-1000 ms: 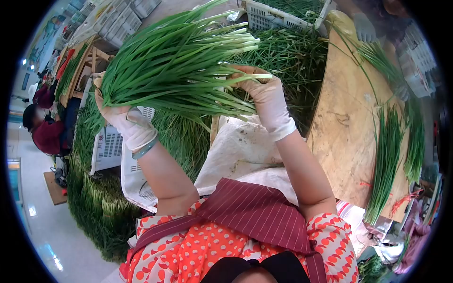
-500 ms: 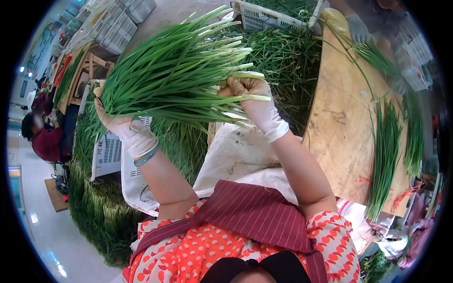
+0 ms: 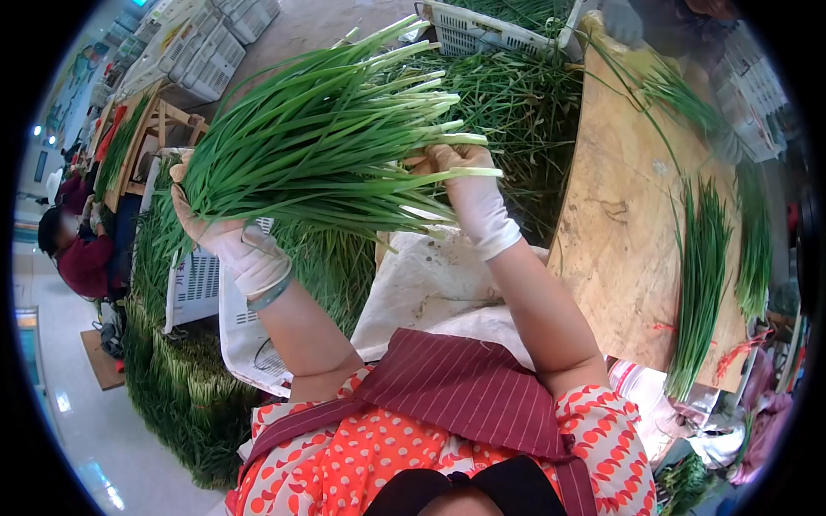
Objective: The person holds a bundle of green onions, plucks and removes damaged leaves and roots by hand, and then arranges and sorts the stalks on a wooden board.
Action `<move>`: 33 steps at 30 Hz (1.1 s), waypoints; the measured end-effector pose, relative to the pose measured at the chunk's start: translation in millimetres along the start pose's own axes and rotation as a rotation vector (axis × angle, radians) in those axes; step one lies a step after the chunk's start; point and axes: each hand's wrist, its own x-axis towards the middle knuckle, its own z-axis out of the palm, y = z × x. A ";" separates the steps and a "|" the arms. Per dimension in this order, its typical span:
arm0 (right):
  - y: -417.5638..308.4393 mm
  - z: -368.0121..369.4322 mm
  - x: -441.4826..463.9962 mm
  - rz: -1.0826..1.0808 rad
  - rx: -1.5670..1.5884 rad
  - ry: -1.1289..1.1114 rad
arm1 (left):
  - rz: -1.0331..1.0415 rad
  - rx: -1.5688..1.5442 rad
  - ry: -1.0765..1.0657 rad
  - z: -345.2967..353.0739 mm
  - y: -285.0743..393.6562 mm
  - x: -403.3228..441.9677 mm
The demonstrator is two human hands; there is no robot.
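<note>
A large loose bunch of long green stalks with pale ends [image 3: 327, 138] is held up in front of me, its pale ends pointing right. Gloved, my left hand [image 3: 211, 215] supports the leafy end from below, fingers curled round its left edge. On the right, my right hand [image 3: 460, 168], also gloved, pinches stalks near the pale ends; two thick ones stick out past its fingers. Beneath the bunch lie more green stalks [image 3: 323, 267] in a white crate [image 3: 241, 331], beside a white cloth [image 3: 439, 275].
To the right, a wooden board [image 3: 619, 224] carries a stalk bundle [image 3: 704, 284]. A co-worker's gloved hand [image 3: 621, 24] is at the top right. Behind stands a white crate [image 3: 490, 34] of greens. Another person [image 3: 86, 258] is at far left, near stacked bundles [image 3: 198, 387].
The bunch has dropped slightly in view, and my right hand has shifted a little left, its fingers now curled closer round the stalk ends. The co-worker's hand at the top right has moved up and left.
</note>
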 end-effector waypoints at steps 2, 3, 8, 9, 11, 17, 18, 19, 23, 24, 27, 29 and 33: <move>0.9 -1.5 2.1 0.136 0.313 -0.010 | 0.054 0.023 0.119 -3.0 5.6 -2.1; 2.9 -1.9 2.2 0.136 0.313 -0.009 | 0.107 0.046 0.239 -3.0 7.6 -3.1; 23.7 -27.2 16.9 -0.276 -0.491 0.300 | 0.185 0.233 0.307 -3.1 17.4 -5.9; 16.5 -39.8 19.1 -0.118 -0.317 0.285 | 0.224 0.296 0.322 -2.6 20.1 -5.6; 9.1 -72.2 23.3 -0.033 -0.009 0.272 | 0.230 0.282 0.271 -0.8 22.5 -8.2; 34.4 -113.3 43.6 -0.229 -0.259 0.410 | 0.237 0.205 0.247 -7.2 27.4 -9.9; 31.7 -99.9 33.1 -0.275 -0.300 0.204 | 0.257 0.243 0.309 -14.1 33.5 -9.3; 8.6 -82.3 15.7 -0.099 -0.366 -0.064 | 0.275 0.281 0.372 -20.8 39.4 -8.6; 3.0 -32.2 -7.8 0.057 -0.210 -0.540 | 0.186 0.146 0.379 -15.7 35.1 -7.1; 10.8 -26.3 -5.7 0.134 -0.184 -0.512 | 0.210 0.176 0.400 -8.8 27.7 -7.6; 26.1 -15.6 -4.0 0.210 -0.101 -0.421 | 0.234 0.123 0.239 6.2 10.9 -9.9; 28.6 -10.6 -7.8 0.214 -0.045 -0.353 | 0.204 0.103 0.238 11.9 10.5 -11.0; 23.8 -0.7 -14.1 0.397 0.492 -0.074 | 0.260 0.241 0.350 25.5 -4.9 -8.0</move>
